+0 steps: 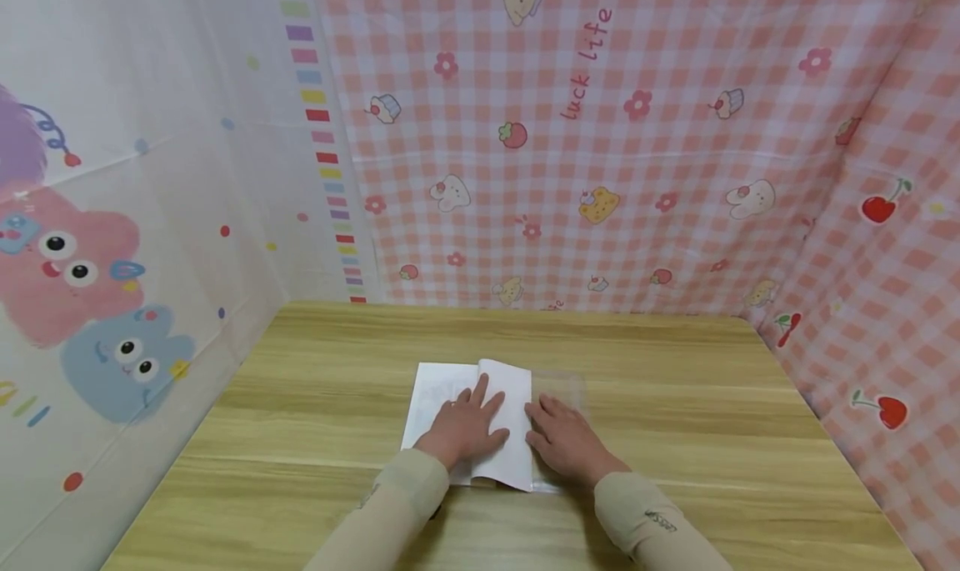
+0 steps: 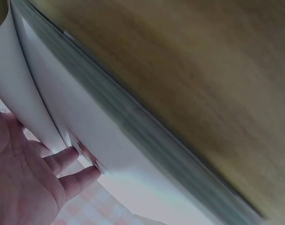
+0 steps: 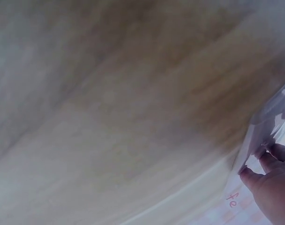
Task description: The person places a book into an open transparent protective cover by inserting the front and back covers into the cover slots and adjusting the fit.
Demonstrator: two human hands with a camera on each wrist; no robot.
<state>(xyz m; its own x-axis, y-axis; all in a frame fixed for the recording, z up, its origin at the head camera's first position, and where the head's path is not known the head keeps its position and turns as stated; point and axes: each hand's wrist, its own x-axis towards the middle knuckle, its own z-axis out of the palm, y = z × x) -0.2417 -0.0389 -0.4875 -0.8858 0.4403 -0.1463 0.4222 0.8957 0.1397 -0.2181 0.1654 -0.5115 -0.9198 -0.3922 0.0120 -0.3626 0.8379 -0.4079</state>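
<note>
A white-paged book (image 1: pixel 431 383) lies open on the wooden table, its page-edge stack (image 2: pixel 133 117) showing in the left wrist view. One white leaf (image 1: pixel 513 450) stands slightly curved over its right part. My left hand (image 1: pixel 463 428) lies with spread fingers across this leaf and the left page. Beyond the leaf's right edge, a clear plastic cover (image 1: pixel 562 379) stretches to the right. My right hand (image 1: pixel 564 439) rests on that plastic, fingers pointing toward the leaf. In the right wrist view its fingertips touch the shiny film (image 3: pixel 269 124).
The wood-grain table (image 1: pixel 690 421) extends around the book on all sides. Behind it hangs a pink checked cloth (image 1: pixel 555 171), which also covers the right side. A white cloth with cartoon figures (image 1: pixel 75 271) hangs at the left.
</note>
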